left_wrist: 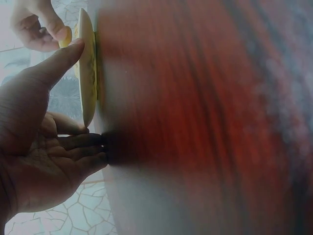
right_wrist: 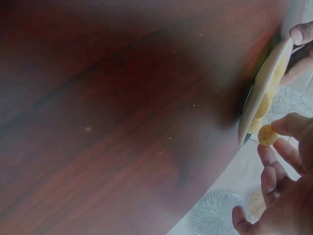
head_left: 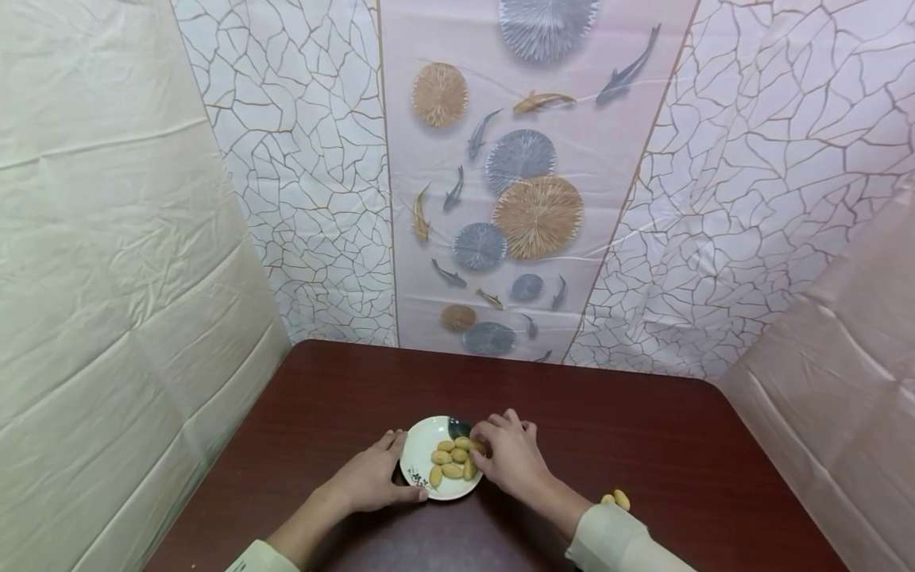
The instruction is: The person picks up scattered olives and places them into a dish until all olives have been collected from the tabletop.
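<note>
A small white plate (head_left: 420, 446) with a dark green patch and a leafy print sits on the table, bearing several yellow oval fruits (head_left: 452, 470). My left hand (head_left: 372, 477) holds the plate's left side, thumb at the near rim and fingers spread along the far left edge. In the left wrist view, the thumb (left_wrist: 68, 55) overlaps the rim while the other fingers reach down by the table. Over the plate's right side, my right hand (head_left: 511, 457) pinches one yellow oval fruit (right_wrist: 267, 135) between thumb and fingertips, close above the rim.
Loose yellow oval fruits (head_left: 620, 500) lie on the dark red wooden table (head_left: 665, 445) beside the right sleeve. Patterned cloth (head_left: 329, 199) hangs behind the table's far edge, with plain beige cloth (head_left: 114, 318) on both sides.
</note>
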Available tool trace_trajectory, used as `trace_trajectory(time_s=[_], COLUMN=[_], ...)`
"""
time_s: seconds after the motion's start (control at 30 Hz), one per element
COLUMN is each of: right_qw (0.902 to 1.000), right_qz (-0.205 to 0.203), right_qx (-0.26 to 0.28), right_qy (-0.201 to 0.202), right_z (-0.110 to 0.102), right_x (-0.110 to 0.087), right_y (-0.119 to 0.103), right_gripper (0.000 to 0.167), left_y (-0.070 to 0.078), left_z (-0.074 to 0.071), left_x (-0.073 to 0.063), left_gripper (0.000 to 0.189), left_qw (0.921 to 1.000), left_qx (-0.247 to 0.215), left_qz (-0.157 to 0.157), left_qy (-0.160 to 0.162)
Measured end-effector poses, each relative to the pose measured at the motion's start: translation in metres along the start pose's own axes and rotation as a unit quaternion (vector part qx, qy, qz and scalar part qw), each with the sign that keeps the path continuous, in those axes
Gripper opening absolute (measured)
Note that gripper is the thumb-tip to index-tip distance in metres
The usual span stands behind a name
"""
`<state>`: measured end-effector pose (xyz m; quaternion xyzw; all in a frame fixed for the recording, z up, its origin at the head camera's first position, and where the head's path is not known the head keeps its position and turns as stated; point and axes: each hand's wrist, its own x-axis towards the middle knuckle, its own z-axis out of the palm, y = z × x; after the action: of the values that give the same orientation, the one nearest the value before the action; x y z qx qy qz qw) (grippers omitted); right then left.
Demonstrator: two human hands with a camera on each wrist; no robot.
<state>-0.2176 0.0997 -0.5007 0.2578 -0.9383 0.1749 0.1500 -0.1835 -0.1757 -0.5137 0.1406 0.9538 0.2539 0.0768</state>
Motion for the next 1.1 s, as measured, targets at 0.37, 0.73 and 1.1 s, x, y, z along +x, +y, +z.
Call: trace_trajectory(time_s=[0.37,0.73,1.1], right_qw=[0.9994,0.9983,0.998], right_qz=[-0.022,-0.044,-0.034], right_qx=[-0.008,-0.013,0.0], right_qy=[-0.024,-0.037,-0.053], right_z=[0.009,0.021,0.029], right_x=[0.025,0.04,0.047], right_y=[-0.006,-0.007,-0.007], right_gripper=[0.011,0.014,0.015], left_y=[0.0,0.001,-0.002], left_z=[-0.001,-0.002,-0.001], left_x=[-0.001,-0.002,0.0], left_gripper=[0.121,0.122,0.122], left_qw=[0.9999,1.0,1.0], left_qx=[0.001,0.0,0.003], left_qz=[0.01,0.006,0.006], left_qy=[0.001,-0.001,-0.002])
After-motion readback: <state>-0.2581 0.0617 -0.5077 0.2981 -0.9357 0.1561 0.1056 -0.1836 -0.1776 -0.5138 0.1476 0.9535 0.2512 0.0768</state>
